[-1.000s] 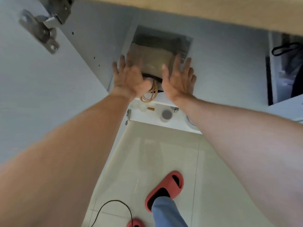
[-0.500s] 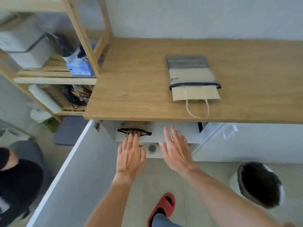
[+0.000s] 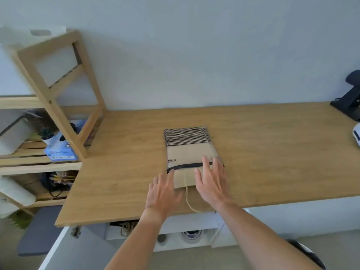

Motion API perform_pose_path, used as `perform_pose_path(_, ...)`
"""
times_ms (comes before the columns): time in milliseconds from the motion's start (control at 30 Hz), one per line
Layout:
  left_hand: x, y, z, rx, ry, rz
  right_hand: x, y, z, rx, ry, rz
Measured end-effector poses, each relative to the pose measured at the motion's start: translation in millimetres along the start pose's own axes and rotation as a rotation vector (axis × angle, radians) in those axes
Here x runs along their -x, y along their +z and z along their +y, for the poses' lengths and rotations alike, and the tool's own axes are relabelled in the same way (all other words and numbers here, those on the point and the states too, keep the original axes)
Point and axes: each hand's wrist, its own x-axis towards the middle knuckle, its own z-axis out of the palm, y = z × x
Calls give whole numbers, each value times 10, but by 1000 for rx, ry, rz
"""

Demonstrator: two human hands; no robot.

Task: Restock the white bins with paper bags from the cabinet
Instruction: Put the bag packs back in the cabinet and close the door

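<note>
Lying flat near the front edge of the wooden bench (image 3: 272,152) is a stack of paper bags (image 3: 188,152), tan with a dark striped band at the far end and a black strap across the near part; a twine handle (image 3: 188,201) trails toward the bench edge. The left hand (image 3: 162,193) hovers at the stack's near left corner, fingers straight and spread, gripping nothing. The right hand (image 3: 211,182) lies over the near right part of the stack, fingers extended flat, their tips at the black strap. Below the bench, the open cabinet (image 3: 175,228) shows more bag handles (image 3: 126,228) on its shelf. A wooden shelf unit (image 3: 58,90) stands at left.
</note>
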Motion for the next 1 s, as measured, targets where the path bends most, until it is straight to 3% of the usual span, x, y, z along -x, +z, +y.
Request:
perform_pose_path(200,-898,248,-90,-176,92,-147,-723,344,417,38,50,-156)
perform_pose_path(367,-1329,266,-140,-114,119,-93,-1085,580,546,70,82,-184)
perform_pose_path(500,-1396,296,-138,75,67,-96,-1230,670,609,116,94,-183)
perform_pose_path(633,-1481,366,-14,486,-186,-90,-1170,782,648,40,141,-271)
perform_pose_path(933,-829,552,147,11,-187,62,-447,652,522,129,95,-179)
perform_pose_path(1000,-571,586,125,-4,-192,59,-189,641,454,138,106,-163)
